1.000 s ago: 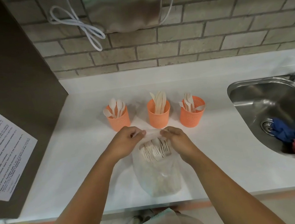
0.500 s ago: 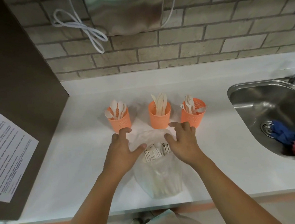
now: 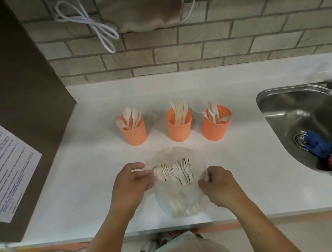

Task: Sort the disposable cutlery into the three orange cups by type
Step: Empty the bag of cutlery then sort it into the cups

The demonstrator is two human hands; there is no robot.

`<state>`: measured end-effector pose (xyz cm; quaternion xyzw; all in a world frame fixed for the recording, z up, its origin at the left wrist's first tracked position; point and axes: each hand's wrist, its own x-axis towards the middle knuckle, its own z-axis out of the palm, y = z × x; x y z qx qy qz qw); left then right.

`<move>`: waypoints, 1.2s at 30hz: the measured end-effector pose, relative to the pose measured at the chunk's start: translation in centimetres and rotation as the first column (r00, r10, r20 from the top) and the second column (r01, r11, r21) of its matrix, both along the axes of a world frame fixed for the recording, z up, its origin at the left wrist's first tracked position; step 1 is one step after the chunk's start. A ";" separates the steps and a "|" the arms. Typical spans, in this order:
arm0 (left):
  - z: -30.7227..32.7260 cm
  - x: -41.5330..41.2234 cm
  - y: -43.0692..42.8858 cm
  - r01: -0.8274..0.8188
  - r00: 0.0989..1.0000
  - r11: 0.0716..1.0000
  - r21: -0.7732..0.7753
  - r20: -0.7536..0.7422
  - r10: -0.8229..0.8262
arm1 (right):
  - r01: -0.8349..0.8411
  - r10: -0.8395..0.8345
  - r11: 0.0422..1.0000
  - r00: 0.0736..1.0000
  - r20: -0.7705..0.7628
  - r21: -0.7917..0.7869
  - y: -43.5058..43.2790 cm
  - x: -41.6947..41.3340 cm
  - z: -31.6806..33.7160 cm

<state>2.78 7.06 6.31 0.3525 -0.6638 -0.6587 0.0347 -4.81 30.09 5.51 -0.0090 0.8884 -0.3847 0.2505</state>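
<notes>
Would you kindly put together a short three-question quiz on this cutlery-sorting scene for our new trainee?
1. True or false: the middle orange cup holds forks.
2. What lies in the sink? A) cloths B) plates C) spoons
3. Fill in: the left hand and right hand both grip a clear plastic ____ of cutlery.
Key: 1 false, it holds knives; 2 A; 3 bag.
</notes>
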 end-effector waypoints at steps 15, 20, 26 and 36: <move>-0.6 2.4 1.3 -0.365 0.897 0.659 0.658 0.058 0.439 | 0.720 -0.185 0.362 0.679 0.711 -0.593 1.3 1.6 0.1; 0.3 2.9 3.5 -0.240 0.960 0.802 0.547 0.254 0.114 | 0.704 -0.072 0.366 0.673 0.736 -0.608 1.0 1.9 -0.3; 0.2 2.2 5.6 -0.257 0.966 0.742 0.619 0.174 0.190 | 0.691 -0.154 0.412 0.695 0.702 -0.594 0.7 1.6 -1.0; -0.1 1.6 6.0 -0.142 0.989 0.811 0.567 0.116 0.091 | 0.663 -0.166 0.450 0.720 0.674 -0.598 0.2 1.5 -1.3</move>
